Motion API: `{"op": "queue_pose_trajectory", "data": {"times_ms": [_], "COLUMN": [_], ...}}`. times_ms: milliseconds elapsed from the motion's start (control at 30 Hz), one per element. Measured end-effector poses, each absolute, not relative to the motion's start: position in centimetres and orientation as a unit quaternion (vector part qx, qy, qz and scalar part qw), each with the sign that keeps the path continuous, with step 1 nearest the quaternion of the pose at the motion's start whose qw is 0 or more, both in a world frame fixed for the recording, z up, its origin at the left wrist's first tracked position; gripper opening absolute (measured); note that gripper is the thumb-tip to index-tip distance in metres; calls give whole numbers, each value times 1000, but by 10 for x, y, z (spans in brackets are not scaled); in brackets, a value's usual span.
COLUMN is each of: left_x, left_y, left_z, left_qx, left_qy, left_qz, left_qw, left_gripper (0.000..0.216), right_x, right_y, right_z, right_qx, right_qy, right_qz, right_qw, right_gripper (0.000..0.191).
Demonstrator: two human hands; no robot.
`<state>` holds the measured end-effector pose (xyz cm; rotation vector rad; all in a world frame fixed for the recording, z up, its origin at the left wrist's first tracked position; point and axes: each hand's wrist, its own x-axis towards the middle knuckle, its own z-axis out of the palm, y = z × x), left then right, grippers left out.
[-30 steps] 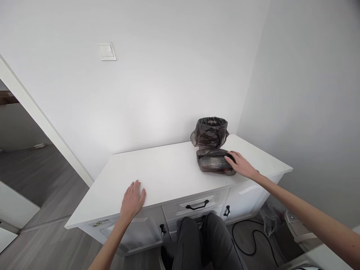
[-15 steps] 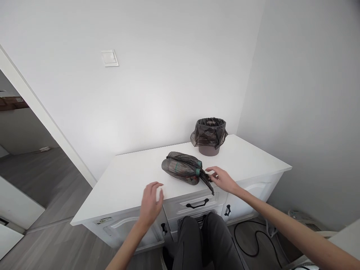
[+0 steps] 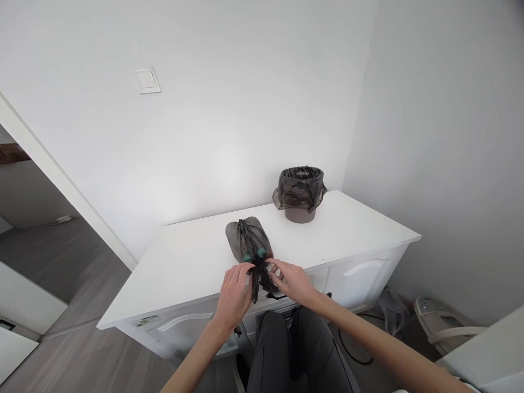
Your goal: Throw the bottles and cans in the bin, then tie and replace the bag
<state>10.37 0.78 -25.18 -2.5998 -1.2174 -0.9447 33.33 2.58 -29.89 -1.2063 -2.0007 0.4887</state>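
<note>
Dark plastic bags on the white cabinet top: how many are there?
2. One, a liner bag, lines the bin at the back right of the cabinet top; the other, a tied bag, lies at the front edge, its neck pinched by the left hand and right hand.

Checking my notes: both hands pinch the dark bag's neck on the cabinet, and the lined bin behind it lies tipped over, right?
No: in the head view the lined bin stands upright. Left hand and right hand pinch the neck of the dark bag.

white cabinet top [image 3: 192, 262] | tied dark bag [image 3: 246, 239] front middle | lined bin [image 3: 300, 197] back right
</note>
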Motion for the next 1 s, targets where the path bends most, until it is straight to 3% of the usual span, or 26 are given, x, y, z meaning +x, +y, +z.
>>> {"op": "queue_pose_trajectory", "data": {"times_ms": [200,400,533,700,900,1000], "left_x": [117,117,114,108,102,104], "left_y": [20,43,52,56,60,59], "left_z": [-246,-224,-203,-199,-204,-198], "left_qx": [-905,-910,-907,-907,-901,-903], "left_qy": [-361,-351,-349,-350,-360,-353], "left_qz": [-202,-137,-93,-90,-141,-167], "left_qw": [104,171,215,218,196,181], "left_gripper": [38,42,45,43,17,18], "right_x": [310,312,321,346,368,353], "right_y": [35,42,39,26,29,29], "right_z": [-303,-295,-273,-264,-306,-310], "right_qx": [-512,-481,-457,-447,-499,-504], "right_qy": [-768,-748,-753,-771,-763,-760], "right_qz": [209,247,244,198,122,79], "right_qw": [322,385,405,408,392,402], "right_gripper": [40,14,11,9,9,22]}}
